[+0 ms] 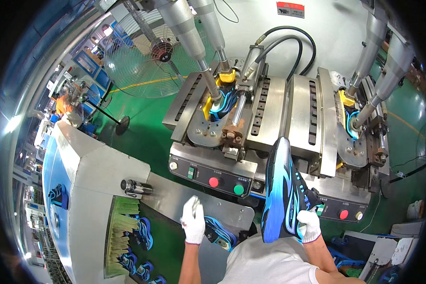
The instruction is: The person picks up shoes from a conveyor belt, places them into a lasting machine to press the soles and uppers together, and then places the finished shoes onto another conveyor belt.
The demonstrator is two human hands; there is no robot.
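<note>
While the right hand (309, 225) grips a shoe (288, 196) low, leaving its sole (273, 203) exposed, the left hand (193, 220) curls loosely, empty.

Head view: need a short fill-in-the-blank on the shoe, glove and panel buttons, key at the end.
1. The raised shoe is in the ____ hand.
2. The glove on the left hand is coloured ____.
3. On the left control panel, the round button just right of the red button is coloured ____.

Missing words: right; white; green.
</note>
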